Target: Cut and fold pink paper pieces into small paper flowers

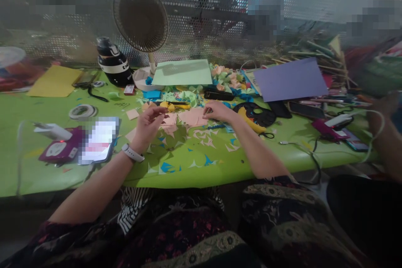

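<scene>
Head view shows two bare hands working over a green desk (226, 171), both forearms crossing its front edge. Pale pink paper (191, 118) lies between them, near the middle of the desk. The left hand (151, 119) is at the paper's left side, fingers bent with the tips near the thumb; whether they pinch it I cannot tell. The right hand (217, 112) has its fingertips drawn together at the paper's right edge; their grip is too small to make out.

Small paper scraps (205, 139) scatter from the pink paper toward the front edge, stopping short of it, so a strip of plain green runs along that edge between the forearms. On the left, a phone (100, 140) lies near the left forearm, with a narrow gap between; a tape roll (82, 112) sits behind the phone. Just beyond the right hand, a yellow curved object (250, 120) limits room on that side. Farther back, a fan (140, 16) and a bottle (115, 66) stand by the mesh wall (194, 29).
</scene>
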The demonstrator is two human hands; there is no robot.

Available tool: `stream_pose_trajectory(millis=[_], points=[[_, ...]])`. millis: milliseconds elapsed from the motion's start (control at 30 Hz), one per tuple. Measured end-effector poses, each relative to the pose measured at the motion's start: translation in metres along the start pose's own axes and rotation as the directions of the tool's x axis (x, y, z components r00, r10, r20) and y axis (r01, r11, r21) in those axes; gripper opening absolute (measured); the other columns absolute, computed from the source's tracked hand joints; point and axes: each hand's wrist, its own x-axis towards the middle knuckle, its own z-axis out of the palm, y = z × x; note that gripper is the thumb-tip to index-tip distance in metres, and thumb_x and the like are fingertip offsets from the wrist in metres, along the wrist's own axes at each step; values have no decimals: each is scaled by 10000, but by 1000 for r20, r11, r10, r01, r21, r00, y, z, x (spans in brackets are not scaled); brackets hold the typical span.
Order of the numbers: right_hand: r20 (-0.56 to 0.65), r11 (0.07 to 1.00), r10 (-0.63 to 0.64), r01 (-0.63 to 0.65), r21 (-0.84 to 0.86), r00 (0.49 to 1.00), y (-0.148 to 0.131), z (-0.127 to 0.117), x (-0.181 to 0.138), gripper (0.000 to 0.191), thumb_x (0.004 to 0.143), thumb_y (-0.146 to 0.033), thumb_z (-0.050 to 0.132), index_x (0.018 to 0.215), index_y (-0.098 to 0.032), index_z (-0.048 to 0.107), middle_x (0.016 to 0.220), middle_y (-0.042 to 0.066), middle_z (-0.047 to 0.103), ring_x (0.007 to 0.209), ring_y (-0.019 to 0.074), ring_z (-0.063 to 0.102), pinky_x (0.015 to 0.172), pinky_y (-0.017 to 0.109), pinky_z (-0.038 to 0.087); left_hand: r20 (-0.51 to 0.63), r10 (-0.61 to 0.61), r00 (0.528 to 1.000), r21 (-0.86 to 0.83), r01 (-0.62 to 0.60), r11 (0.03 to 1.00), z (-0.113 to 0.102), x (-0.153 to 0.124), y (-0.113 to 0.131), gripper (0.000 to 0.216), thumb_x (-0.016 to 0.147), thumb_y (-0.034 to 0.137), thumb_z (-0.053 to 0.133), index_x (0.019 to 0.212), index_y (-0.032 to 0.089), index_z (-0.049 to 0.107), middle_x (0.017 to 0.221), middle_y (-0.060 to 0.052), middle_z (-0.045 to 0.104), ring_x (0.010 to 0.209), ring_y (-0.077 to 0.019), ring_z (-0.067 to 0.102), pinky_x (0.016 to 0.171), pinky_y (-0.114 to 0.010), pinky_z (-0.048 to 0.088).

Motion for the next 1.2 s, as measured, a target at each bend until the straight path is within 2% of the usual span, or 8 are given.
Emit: stream_pose_trajectory(millis=[67, 200, 267, 500, 600, 700, 1200], points=[[-22, 1000, 16, -16, -1, 1000, 1, 1, 0, 146, 784, -239, 741, 903, -155, 726, 979, 92, 673, 917, 227, 626, 760, 297, 437, -3, 1, 1000, 0, -1, 1000, 0, 0, -1, 225, 780, 273, 726, 959, 138, 721, 985, -91, 755, 845, -171, 737, 732, -256, 592], [-42, 993, 94, -90, 81, 995, 4, 1, 0, 488, 755, -228, 767, 1225, -151, 662, 1050, 105, 695, 884, 221, 638, 747, 303, 450, -4, 3, 1000, 0, -3, 1000, 1, 0, -2, 233, 778, 283, 728, 959, 137, 719, 973, -92, 757, 844, -175, 735, 755, -278, 600], [-20, 989, 95, -92, 115, 995, 5, 2, 0, 538, 761, -234, 762, 1280, -157, 641, 1028, 97, 707, 869, 219, 642, 751, 307, 453, -5, -4, 1000, -4, 4, 1000, 1, 1, -2, 238, 775, 290, 728, 955, 137, 718, 965, -90, 758, 841, -175, 734, 765, -285, 602], [10, 988, 31, -32, 150, 999, 9, 3, 2, 275, 778, -244, 721, 1045, -176, 704, 913, 69, 702, 830, 211, 634, 735, 304, 435, 1, -10, 1000, 14, 10, 1000, 0, 1, -2, 237, 764, 285, 736, 951, 141, 722, 986, -99, 758, 849, -184, 737, 750, -286, 601], [25, 989, 44, -47, 139, 999, 9, 3, 2, 156, 776, -278, 712, 885, -183, 654, 859, 50, 673, 798, 203, 610, 696, 294, 404, 2, -15, 1000, 13, 15, 1000, 0, 1, -2, 242, 762, 293, 738, 950, 141, 722, 991, -102, 758, 850, -187, 735, 748, -289, 600], [14, 990, 76, -77, 118, 997, 8, 3, 1, 169, 766, -294, 721, 795, -195, 587, 816, 36, 641, 769, 193, 579, 676, 292, 376, 1, -18, 1000, 14, 18, 1000, 0, 1, -2, 247, 754, 298, 743, 944, 141, 721, 977, -99, 757, 846, -189, 734, 750, -291, 601], [-55, 986, 141, -135, 98, 989, 1, 5, 1, 218, 751, -262, 767, 895, -192, 621, 879, 51, 676, 804, 194, 610, 703, 294, 425, 18, -31, 999, 25, 31, 999, 1, 1, 1, 250, 761, 290, 735, 961, 141, 714, 991, -100, 754, 859, -183, 732, 787, -298, 598]])
